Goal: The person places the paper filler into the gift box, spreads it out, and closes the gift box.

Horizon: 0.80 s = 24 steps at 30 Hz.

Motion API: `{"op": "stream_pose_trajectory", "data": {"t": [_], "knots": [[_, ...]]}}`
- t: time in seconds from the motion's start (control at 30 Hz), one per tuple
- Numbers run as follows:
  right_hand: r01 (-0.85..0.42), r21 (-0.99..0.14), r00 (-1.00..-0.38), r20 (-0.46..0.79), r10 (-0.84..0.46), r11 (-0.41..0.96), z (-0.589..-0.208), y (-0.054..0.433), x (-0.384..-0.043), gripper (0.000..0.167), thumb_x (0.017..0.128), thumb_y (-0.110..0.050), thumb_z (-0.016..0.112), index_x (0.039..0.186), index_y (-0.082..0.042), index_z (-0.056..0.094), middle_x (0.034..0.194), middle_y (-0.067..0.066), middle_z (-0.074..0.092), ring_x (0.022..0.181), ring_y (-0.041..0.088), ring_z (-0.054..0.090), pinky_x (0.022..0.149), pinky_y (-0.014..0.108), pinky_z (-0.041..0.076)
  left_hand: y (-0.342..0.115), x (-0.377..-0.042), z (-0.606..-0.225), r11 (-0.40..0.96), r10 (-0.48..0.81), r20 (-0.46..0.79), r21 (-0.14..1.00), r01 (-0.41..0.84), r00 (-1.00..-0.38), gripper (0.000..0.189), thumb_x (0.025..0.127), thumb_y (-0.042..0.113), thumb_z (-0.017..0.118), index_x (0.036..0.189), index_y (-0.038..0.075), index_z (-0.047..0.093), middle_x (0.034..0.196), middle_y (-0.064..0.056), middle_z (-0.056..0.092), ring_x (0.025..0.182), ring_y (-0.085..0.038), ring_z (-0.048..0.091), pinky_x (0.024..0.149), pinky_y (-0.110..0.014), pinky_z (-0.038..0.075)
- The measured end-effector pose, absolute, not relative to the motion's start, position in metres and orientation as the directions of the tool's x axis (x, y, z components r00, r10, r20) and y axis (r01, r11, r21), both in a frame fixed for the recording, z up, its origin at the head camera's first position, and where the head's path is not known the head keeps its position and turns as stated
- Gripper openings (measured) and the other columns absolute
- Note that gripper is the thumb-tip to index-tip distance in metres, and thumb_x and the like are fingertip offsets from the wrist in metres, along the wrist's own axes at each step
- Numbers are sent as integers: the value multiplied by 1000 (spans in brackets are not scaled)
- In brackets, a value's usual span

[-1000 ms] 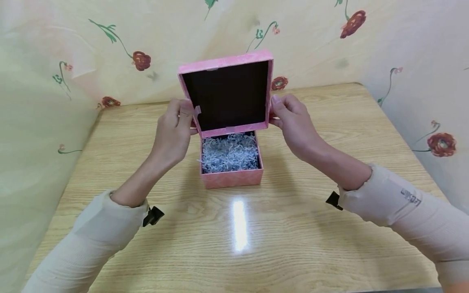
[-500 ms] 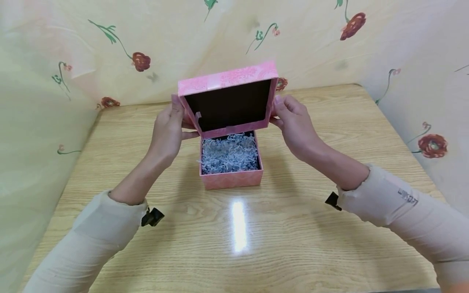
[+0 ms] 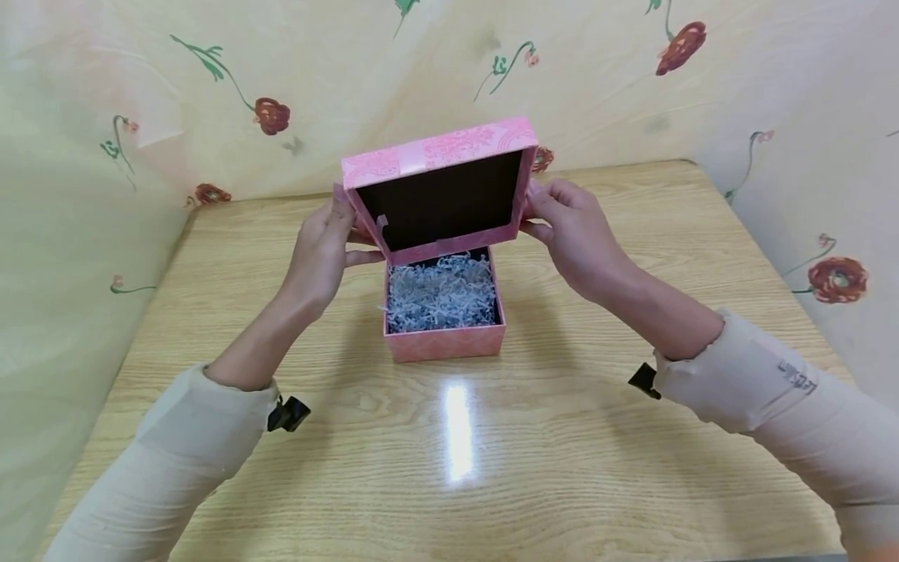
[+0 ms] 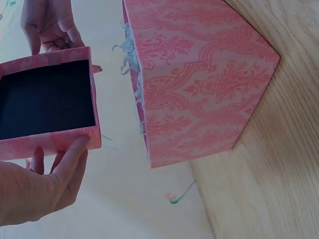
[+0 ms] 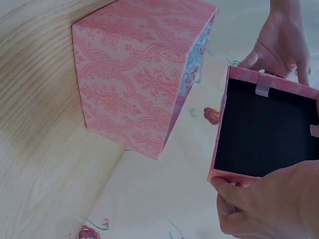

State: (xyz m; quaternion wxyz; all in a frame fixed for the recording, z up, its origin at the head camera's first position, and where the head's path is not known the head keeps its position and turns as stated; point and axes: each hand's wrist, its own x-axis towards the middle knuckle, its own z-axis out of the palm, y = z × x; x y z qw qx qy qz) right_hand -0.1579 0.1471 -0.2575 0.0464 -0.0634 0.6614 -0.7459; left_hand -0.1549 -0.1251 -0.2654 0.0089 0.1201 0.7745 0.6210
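Note:
A pink patterned box (image 3: 445,343) stands uncovered on the table, filled with pale blue shredded paper (image 3: 441,293). Above its back part, the pink lid (image 3: 442,150) is held tilted, its dark inside facing me. My left hand (image 3: 314,254) grips the lid's left side, thumb near the upper corner and fingers at the side wall. On the opposite side my right hand (image 3: 576,238) pinches the lid's edge. Both wrist views show the box (image 4: 199,94) apart from the lid (image 5: 266,132), with a hand on each of two opposite lid sides.
The wooden table (image 3: 548,468) has a bright light reflection in front of the box. A cream cloth (image 3: 337,78) with painted red flowers hangs behind the table and along both sides. A small black device (image 3: 289,414) sits at each sleeve cuff.
The lid's top edge has tipped toward me and down, so its patterned outer side now shows. My left hand has shifted its hold on the lid's side. The box has stayed put.

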Motion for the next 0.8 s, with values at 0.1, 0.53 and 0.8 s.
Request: {"op": "stream_pose_trajectory", "data": {"t": [0.1, 0.53, 0.8], "knots": [[11, -988, -984, 16, -175, -156, -257, 149, -159, 22, 103, -15, 44, 101, 6, 51, 111, 10, 53, 111, 25, 52, 111, 43, 32, -127, -156, -266, 201, 203, 136, 964, 177, -970, 58, 104, 47, 24, 129, 2, 52, 112, -17, 56, 102, -34, 58, 84, -37, 55], [95, -960, -947, -6, -321, -263, -263, 158, -167, 15, 98, 0, 48, 90, 4, 59, 115, 14, 54, 120, 29, 48, 111, 41, 32, -140, -157, -272, 165, 246, 169, 963, 213, -954, 54, 97, 42, 40, 116, -8, 49, 122, -16, 50, 118, -33, 54, 97, -33, 48], [120, -958, -933, -19, -359, -262, -259, 161, -167, 13, 94, 7, 50, 96, 3, 62, 112, 12, 59, 112, 21, 54, 110, 36, 34, -146, -158, -274, 148, 250, 158, 969, 199, -955, 36, 95, 32, 47, 96, -4, 47, 118, -13, 50, 115, -28, 57, 98, -30, 47]]}}
